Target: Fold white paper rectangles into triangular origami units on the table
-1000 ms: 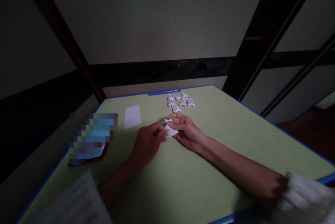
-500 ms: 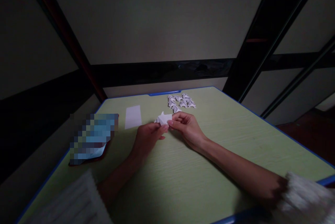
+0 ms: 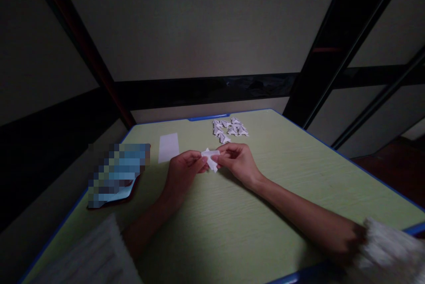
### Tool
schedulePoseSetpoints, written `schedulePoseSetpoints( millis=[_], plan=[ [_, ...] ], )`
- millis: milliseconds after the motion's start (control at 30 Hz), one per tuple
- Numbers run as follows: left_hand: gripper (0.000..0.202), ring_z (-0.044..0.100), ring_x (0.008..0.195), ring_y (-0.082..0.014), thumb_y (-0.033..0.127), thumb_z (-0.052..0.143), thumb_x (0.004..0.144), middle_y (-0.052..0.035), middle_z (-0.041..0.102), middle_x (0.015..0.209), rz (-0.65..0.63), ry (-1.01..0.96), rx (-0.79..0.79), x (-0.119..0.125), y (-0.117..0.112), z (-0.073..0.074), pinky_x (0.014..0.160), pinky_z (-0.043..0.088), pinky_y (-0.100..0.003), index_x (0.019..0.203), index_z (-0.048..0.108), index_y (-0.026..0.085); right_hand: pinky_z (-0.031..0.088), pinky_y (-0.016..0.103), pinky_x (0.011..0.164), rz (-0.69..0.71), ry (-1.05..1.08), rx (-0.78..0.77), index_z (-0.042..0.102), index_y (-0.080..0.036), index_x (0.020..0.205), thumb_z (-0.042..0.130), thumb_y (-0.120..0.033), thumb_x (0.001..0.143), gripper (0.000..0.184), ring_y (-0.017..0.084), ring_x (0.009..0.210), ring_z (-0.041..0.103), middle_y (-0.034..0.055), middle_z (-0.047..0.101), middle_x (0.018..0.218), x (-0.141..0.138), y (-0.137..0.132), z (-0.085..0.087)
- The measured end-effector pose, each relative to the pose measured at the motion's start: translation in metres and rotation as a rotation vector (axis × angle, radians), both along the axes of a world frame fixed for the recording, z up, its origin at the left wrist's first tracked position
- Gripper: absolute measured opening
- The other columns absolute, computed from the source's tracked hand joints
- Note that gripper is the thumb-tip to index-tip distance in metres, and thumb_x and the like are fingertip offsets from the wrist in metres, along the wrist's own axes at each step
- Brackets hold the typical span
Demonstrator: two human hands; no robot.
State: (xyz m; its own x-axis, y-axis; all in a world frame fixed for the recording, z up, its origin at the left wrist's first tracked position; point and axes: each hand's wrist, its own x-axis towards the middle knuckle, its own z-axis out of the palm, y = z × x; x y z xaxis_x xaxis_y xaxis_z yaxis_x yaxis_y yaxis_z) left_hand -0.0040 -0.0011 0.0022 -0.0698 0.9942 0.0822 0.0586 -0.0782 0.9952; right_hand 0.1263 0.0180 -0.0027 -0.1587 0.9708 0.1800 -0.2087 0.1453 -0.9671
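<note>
Between my two hands is a small piece of folded white paper (image 3: 211, 160), held just above the table. My left hand (image 3: 185, 169) pinches its left side, the thumb lying on the near face. On the right side, my right hand (image 3: 237, 162) grips it between thumb and fingers. A flat band runs along the paper's top, and a pointed part sticks out below. Fingertips behind the paper are partly hidden. Just beyond my right hand lie several folded white paper figures (image 3: 233, 130) in a loose cluster.
A blank white sheet of paper (image 3: 168, 147) lies beyond my left hand. At the left edge rests a blurred, bluish flat object (image 3: 121, 175) with a dark red rim. The pale green table (image 3: 282, 178) has blue edging and stands against a panelled wall (image 3: 206, 23).
The folded paper has been turned in my hands, so its point now faces down and a flat band faces up. My left hand has shifted slightly; the cluster has not moved.
</note>
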Motion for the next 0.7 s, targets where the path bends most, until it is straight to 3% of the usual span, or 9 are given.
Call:
schedulePoseSetpoints(
  millis=[400, 567, 700],
  plan=[
    [0.012, 0.053, 0.05, -0.0088, 0.022, 0.053, 0.064, 0.002, 0.057, 0.052, -0.003, 0.027, 0.052, -0.0026, -0.0008, 0.0009, 0.051, 0.046, -0.02, 0.06, 0.058, 0.013, 0.036, 0.021, 0.042, -0.006, -0.073, 0.131, 0.067, -0.016, 0.067, 0.061, -0.012, 0.059, 0.011, 0.006, 0.043, 0.046, -0.0006, 0.058, 0.053, -0.0002, -0.0045, 0.0016],
    [0.011, 0.052, 0.049, -0.0084, 0.02, 0.053, 0.064, 0.0026, 0.056, 0.05, 0.025, 0.0, 0.071, -0.0005, -0.002, 0.0025, 0.051, 0.045, -0.02, 0.058, 0.058, 0.013, 0.033, 0.022, 0.042, -0.02, -0.097, 0.275, 0.067, -0.019, 0.063, 0.06, -0.01, 0.059, 0.012, 0.007, 0.044, 0.044, -0.0024, 0.052, 0.048, 0.0004, -0.0063, 0.0038],
    [0.012, 0.053, 0.05, -0.0093, 0.021, 0.052, 0.064, 0.0014, 0.057, 0.053, 0.002, -0.082, 0.045, 0.0, -0.0014, 0.0023, 0.05, 0.046, -0.021, 0.06, 0.058, 0.012, 0.031, 0.021, 0.041, -0.021, -0.102, 0.297, 0.067, -0.019, 0.06, 0.059, -0.008, 0.059, 0.014, 0.007, 0.044, 0.043, -0.0028, 0.051, 0.048, 0.0009, -0.0072, 0.0042]
  ],
)
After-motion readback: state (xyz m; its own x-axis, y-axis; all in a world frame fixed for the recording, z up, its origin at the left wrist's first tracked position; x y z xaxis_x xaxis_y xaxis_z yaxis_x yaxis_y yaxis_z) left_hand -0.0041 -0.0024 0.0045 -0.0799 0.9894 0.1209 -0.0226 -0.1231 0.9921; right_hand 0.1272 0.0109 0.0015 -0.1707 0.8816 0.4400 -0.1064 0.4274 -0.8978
